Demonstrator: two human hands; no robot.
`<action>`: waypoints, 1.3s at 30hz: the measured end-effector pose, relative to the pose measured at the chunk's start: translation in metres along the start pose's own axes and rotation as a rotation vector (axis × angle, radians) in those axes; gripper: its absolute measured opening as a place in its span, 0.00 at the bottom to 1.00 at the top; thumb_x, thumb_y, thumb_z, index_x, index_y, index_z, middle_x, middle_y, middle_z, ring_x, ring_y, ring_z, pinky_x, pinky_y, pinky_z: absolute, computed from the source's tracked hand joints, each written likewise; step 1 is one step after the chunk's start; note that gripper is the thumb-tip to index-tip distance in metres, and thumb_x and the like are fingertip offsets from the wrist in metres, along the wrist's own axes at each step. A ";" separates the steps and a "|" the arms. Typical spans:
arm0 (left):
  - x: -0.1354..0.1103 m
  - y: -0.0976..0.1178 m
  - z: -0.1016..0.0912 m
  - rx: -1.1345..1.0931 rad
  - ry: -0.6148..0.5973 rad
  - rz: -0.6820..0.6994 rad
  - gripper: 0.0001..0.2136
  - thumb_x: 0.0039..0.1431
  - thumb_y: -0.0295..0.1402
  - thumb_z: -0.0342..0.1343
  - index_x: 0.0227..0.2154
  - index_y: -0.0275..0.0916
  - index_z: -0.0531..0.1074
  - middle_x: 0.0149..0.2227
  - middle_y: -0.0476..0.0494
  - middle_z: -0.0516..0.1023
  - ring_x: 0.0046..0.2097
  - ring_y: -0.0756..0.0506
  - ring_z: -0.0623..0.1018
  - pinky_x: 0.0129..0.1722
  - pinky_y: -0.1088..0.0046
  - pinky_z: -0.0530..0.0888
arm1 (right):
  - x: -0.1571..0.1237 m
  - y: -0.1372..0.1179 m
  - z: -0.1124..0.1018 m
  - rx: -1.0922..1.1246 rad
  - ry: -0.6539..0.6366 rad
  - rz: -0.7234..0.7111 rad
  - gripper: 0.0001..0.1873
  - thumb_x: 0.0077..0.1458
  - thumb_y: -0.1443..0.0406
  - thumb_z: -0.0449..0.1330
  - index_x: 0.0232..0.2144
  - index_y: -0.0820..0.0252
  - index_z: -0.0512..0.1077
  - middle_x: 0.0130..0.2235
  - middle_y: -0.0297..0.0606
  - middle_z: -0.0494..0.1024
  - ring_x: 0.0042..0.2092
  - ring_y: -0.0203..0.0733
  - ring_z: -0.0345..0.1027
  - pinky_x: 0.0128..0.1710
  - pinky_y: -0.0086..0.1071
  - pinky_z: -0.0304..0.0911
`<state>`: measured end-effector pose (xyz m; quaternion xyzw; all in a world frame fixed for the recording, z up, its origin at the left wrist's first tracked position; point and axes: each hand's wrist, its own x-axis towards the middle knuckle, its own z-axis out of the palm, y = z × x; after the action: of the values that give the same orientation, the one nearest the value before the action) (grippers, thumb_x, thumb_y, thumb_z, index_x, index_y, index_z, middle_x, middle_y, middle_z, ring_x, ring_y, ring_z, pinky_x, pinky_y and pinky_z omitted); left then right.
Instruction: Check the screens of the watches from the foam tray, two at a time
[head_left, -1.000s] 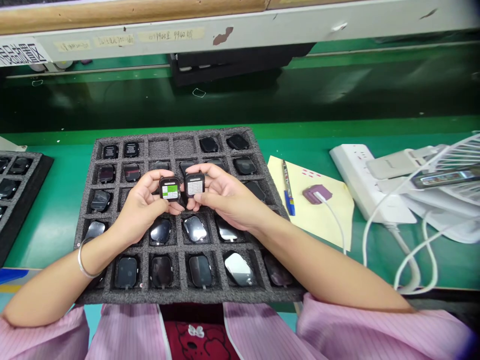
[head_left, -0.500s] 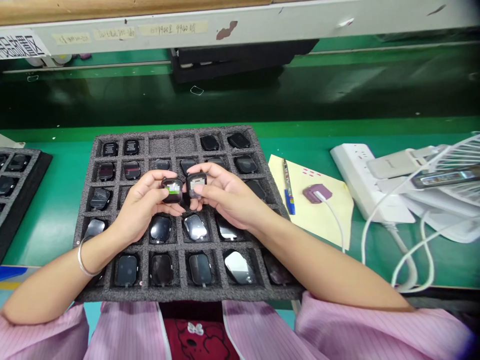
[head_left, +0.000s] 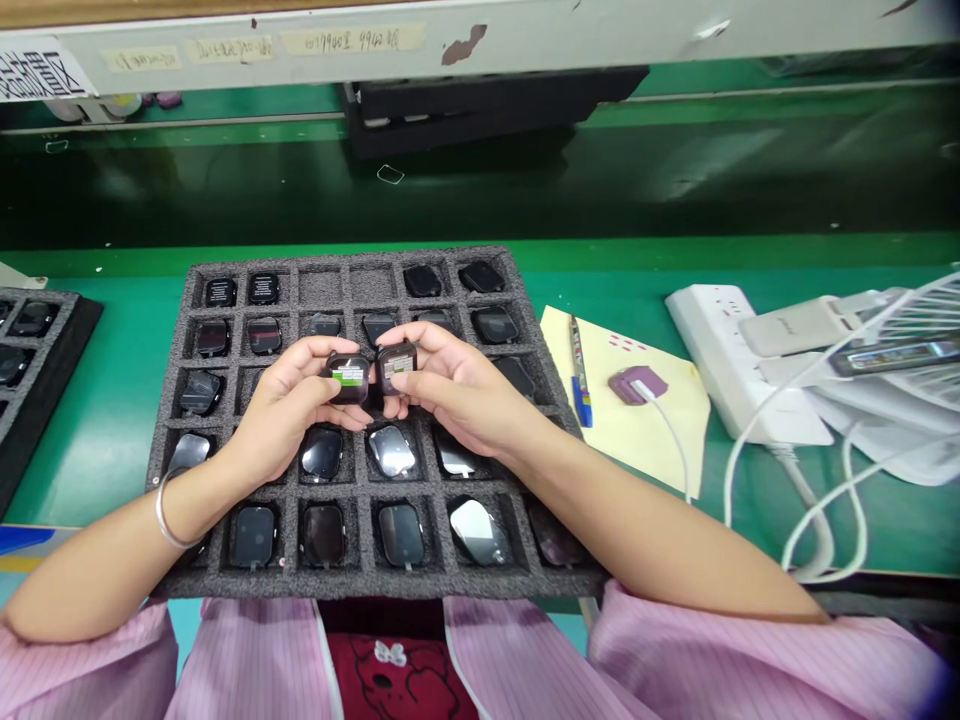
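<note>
A dark foam tray (head_left: 169,430) with a grid of pockets lies in front of me, most pockets holding a small black watch body. My left hand (head_left: 281,415) is closed on a watch body with a lit green screen (head_left: 348,376). My right hand (head_left: 450,385) is closed on a second watch body (head_left: 396,362), its thumb lying over the screen. Both are held side by side, tilted away from me, just above the tray's middle rows. Two pockets in the far row (head_left: 345,287) look bare.
Left of the tray lies a second foam tray (head_left: 37,340) of watch bodies. To the right lie a yellow paper (head_left: 645,430) with a pen (head_left: 577,370) and a purple charging puck (head_left: 637,385), a white power strip (head_left: 720,340), white cables (head_left: 802,500). A conveyor runs behind.
Both watch bodies have tipped from facing me to tilted away and come lower toward the tray. My hands stay in the same place.
</note>
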<state>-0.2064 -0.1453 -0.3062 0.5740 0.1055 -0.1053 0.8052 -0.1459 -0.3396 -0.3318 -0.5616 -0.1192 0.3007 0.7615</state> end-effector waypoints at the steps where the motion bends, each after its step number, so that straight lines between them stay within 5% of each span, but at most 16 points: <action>1: 0.000 -0.001 0.000 0.003 0.003 0.002 0.18 0.52 0.30 0.64 0.46 0.37 0.72 0.38 0.48 0.85 0.28 0.47 0.86 0.33 0.70 0.86 | 0.000 0.000 0.000 0.001 -0.001 -0.001 0.23 0.51 0.65 0.71 0.48 0.57 0.68 0.31 0.27 0.78 0.28 0.34 0.75 0.29 0.28 0.68; 30: -0.001 0.003 -0.001 0.047 -0.015 0.072 0.16 0.54 0.27 0.66 0.47 0.39 0.74 0.37 0.50 0.83 0.28 0.50 0.84 0.31 0.76 0.83 | -0.001 -0.002 0.000 0.050 -0.041 -0.005 0.22 0.52 0.69 0.69 0.49 0.57 0.70 0.35 0.29 0.80 0.30 0.34 0.77 0.31 0.28 0.71; 35: -0.031 0.030 0.008 0.117 -0.259 0.155 0.28 0.49 0.19 0.72 0.52 0.46 0.78 0.39 0.48 0.83 0.34 0.50 0.82 0.31 0.80 0.80 | -0.003 -0.007 0.002 0.080 -0.098 -0.026 0.30 0.54 0.67 0.73 0.57 0.54 0.69 0.41 0.34 0.82 0.38 0.39 0.81 0.41 0.33 0.76; 39: -0.067 0.046 0.012 0.176 -0.484 0.100 0.31 0.47 0.27 0.77 0.55 0.55 0.81 0.34 0.45 0.85 0.32 0.42 0.84 0.24 0.73 0.80 | -0.017 -0.014 0.009 0.056 -0.227 -0.018 0.33 0.61 0.62 0.73 0.64 0.48 0.66 0.49 0.39 0.82 0.45 0.43 0.83 0.49 0.39 0.78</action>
<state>-0.2565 -0.1387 -0.2415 0.6045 -0.1286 -0.2083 0.7581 -0.1592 -0.3453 -0.3129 -0.5013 -0.2014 0.3587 0.7612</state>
